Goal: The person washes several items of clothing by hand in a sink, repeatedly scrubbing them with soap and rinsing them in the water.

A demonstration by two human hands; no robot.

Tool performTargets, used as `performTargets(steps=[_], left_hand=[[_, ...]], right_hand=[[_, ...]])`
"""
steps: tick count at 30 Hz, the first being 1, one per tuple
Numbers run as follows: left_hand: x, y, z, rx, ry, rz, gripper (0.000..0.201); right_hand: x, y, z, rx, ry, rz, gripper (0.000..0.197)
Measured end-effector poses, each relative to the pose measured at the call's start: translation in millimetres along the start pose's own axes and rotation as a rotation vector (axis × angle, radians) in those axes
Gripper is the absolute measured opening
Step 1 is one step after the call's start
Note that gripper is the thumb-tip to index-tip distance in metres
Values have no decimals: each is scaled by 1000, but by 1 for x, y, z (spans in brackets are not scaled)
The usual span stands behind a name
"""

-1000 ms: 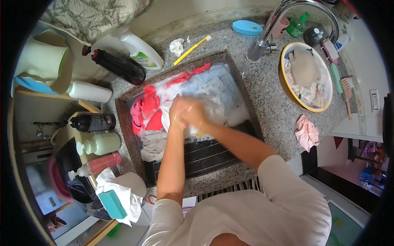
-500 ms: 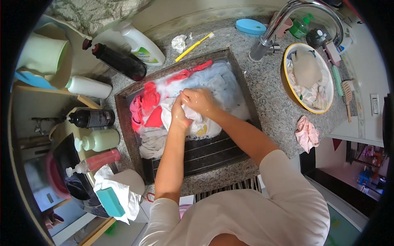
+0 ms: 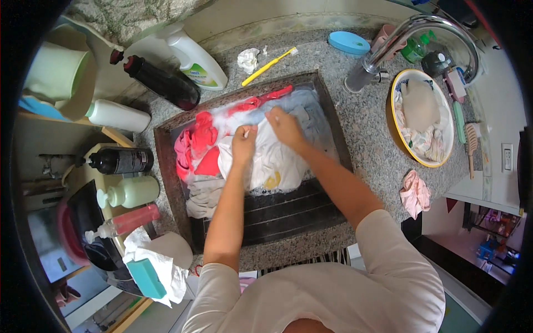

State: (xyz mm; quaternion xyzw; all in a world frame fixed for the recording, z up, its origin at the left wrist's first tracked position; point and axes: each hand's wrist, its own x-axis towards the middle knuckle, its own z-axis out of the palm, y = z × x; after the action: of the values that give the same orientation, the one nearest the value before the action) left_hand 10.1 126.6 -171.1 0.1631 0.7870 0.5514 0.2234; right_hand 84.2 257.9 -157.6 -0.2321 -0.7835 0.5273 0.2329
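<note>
A wet white garment [image 3: 277, 161] with a yellow-brown patch [image 3: 272, 180] spreads over the ribbed slope of the dark sink [image 3: 266, 213]. My left hand [image 3: 243, 145] is closed on its upper left edge. My right hand [image 3: 285, 126] grips the same edge farther right, fingers curled, so the cloth hangs between the two. Behind and left of the hands lie red clothes [image 3: 204, 131] in white suds [image 3: 227, 119]. A light blue garment [image 3: 306, 108] soaks on the far right of the sink, and a grey cloth [image 3: 203, 197] sits at the near left.
A yellow toothbrush [image 3: 268, 66] and crumpled tissue [image 3: 248, 60] lie behind the sink. The faucet [image 3: 360, 75] rises at the far right, beside a yellow-rimmed basin [image 3: 395, 133] of cloths. Nearer is a pink cloth [image 3: 415, 194]. Several bottles stand left, including a dark bottle [image 3: 161, 83].
My hands were pressed together over the sink; now they are apart, the right one moved to the right. The white garment is spread wider between them. The view has shifted slightly.
</note>
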Motion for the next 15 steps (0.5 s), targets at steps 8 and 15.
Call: performTargets(steps=[8, 15], left_hand=[[4, -55, 47, 794, -68, -31, 21], [14, -106, 12, 694, -174, 141, 20]], right_hand=[[-12, 77, 29, -771, -429, 86, 15], [-11, 85, 46, -787, -534, 85, 16]])
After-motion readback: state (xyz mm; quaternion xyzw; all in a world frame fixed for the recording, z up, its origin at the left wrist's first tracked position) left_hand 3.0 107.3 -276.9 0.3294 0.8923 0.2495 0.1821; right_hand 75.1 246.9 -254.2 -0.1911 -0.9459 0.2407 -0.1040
